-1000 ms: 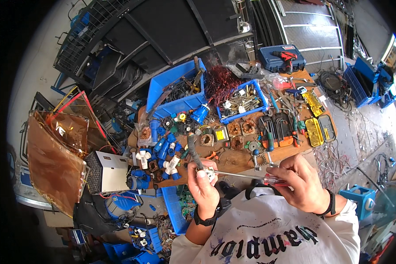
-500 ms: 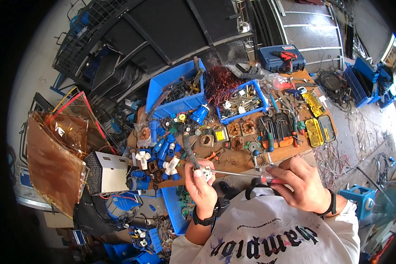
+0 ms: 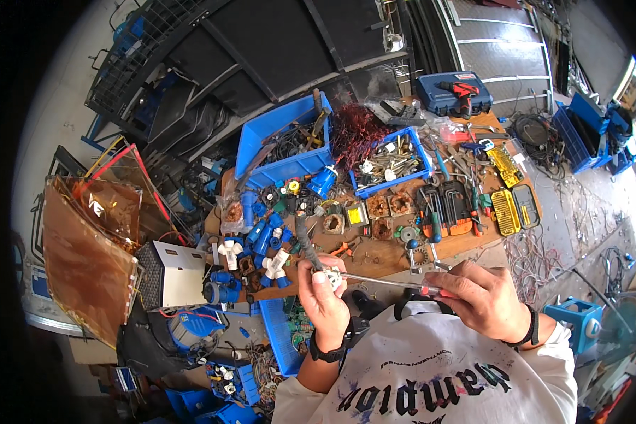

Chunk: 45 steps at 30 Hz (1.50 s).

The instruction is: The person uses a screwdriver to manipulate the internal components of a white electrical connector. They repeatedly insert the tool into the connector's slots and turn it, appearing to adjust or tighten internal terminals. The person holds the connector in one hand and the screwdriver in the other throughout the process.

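Observation:
My left hand (image 3: 324, 311) is closed around a small white connector piece (image 3: 333, 278), pinched between thumb and fingers over the near edge of the table. A thick dark cable (image 3: 304, 240) runs from this piece up and away over the tabletop. My right hand (image 3: 482, 300) grips the red handle of a screwdriver (image 3: 381, 281), whose long metal shaft points left. The tip meets the right side of the white piece; exactly where it sits is too small to tell. White and blue pipe-like fittings (image 3: 275, 264) lie left of the cable.
Beyond my hands, a wooden table (image 3: 396, 258) carries a blue bin of cables (image 3: 286, 166), a blue tray of bolts (image 3: 392, 177), hex keys (image 3: 456, 205), a yellow bit case (image 3: 505, 212) and a blue case (image 3: 454, 92) with a red drill on it. A blue crate (image 3: 281, 336) stands below the table edge.
The fingers of my right hand have shifted slightly on the screwdriver handle. The left hand and the white connector piece stay almost in place.

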Each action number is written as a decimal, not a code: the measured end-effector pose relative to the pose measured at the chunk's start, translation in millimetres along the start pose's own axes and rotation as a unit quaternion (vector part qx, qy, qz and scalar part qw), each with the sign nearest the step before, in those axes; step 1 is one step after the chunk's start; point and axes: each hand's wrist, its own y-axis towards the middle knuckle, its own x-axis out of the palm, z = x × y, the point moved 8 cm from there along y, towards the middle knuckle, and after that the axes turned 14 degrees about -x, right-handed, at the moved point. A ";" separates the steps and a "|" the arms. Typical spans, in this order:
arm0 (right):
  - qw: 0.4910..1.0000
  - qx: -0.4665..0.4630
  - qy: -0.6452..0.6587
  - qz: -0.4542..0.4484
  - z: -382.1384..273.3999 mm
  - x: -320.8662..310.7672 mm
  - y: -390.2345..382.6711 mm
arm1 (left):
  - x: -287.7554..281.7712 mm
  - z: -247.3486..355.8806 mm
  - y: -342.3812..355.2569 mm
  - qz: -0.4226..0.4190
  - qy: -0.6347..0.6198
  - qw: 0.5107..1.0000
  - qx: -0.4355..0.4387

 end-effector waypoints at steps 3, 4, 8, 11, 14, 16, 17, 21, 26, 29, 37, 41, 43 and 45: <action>1.000 0.001 -0.003 -0.004 1.1 1.4 -1.7 | -1.0 0.0 -1.2 0.010 0.001 1.000 -0.006; 1.000 0.006 0.000 0.005 1.9 0.9 -2.6 | -1.6 -0.2 -1.3 0.014 0.002 1.000 -0.008; 0.997 0.052 0.046 0.022 7.5 1.0 -5.1 | -4.0 -4.7 -0.3 0.008 -0.021 0.999 -0.038; 0.986 0.104 0.122 0.042 15.8 9.6 -9.1 | -1.8 -15.1 0.7 -0.024 -0.115 0.986 -0.118; 0.968 0.176 0.169 0.065 26.6 14.7 -15.6 | -1.1 -28.5 8.9 -0.023 -0.225 0.956 -0.188; 0.954 0.212 0.194 0.088 32.6 14.5 -19.8 | -7.0 -39.9 19.7 -0.005 -0.260 0.939 -0.224; 0.947 0.218 0.209 0.106 35.0 13.4 -22.6 | -7.5 -42.1 20.5 -0.024 -0.273 0.934 -0.228; 0.932 0.233 0.250 0.124 43.0 16.6 -30.5 | -10.1 -43.1 16.5 -0.057 -0.255 0.945 -0.198; 0.884 0.296 0.339 0.127 47.0 37.0 -42.6 | -3.1 -43.1 12.1 -0.129 -0.258 0.938 -0.193; 0.852 0.316 0.397 0.125 41.4 46.5 -38.9 | -3.9 -37.6 8.6 -0.160 -0.261 0.935 -0.181; 0.850 0.277 0.445 0.056 19.9 81.5 -17.1 | -31.2 -28.1 7.5 -0.199 -0.284 0.921 -0.178; 0.834 0.286 0.468 0.066 5.4 99.4 -4.2 | -51.1 -23.8 13.9 -0.206 -0.289 0.918 -0.176; 0.837 0.290 0.460 0.066 -2.2 108.6 5.6 | -64.5 -20.9 19.2 -0.211 -0.289 0.916 -0.179; 0.837 0.293 0.456 0.073 -11.7 116.9 17.6 | -79.2 -14.3 24.5 -0.222 -0.296 0.912 -0.177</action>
